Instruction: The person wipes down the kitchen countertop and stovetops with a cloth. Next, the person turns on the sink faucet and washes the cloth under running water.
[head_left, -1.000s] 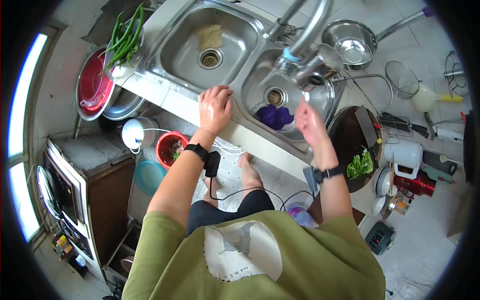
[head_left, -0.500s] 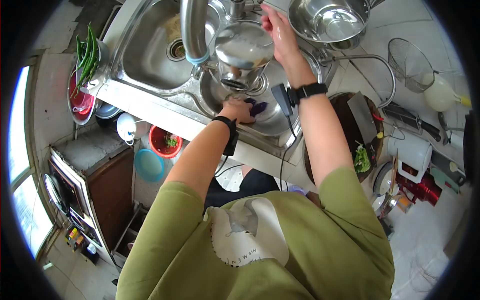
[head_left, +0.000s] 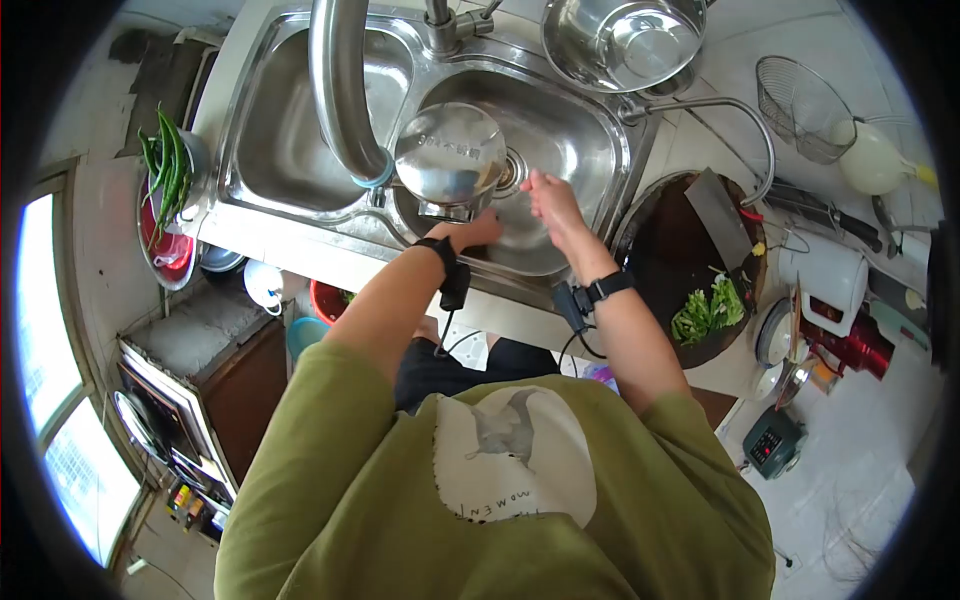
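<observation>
My left hand (head_left: 477,232) is low in the right-hand basin of the steel sink (head_left: 560,150), just below a round steel housing (head_left: 450,155) at the end of the thick faucet (head_left: 345,100). That housing and the hand's angle hide most of its fingers, so what it holds, if anything, does not show. Over the same basin, to the right of the drain (head_left: 511,172), hangs my right hand (head_left: 557,208). Its fingers are curled in, with no object visible in them. Both wrists wear black straps with small devices.
A steel pot (head_left: 625,45) stands behind the sink. To the right, a round chopping board (head_left: 650,240) carries a cleaver (head_left: 718,225) and cut greens (head_left: 710,310). Green chilies (head_left: 168,170) lie in containers at the left. A wire strainer (head_left: 800,110) lies at the far right.
My right hand has come down from beside the faucet's base to over the basin. The dark purple item by my left hand is no longer visible. The view has shifted somewhat.
</observation>
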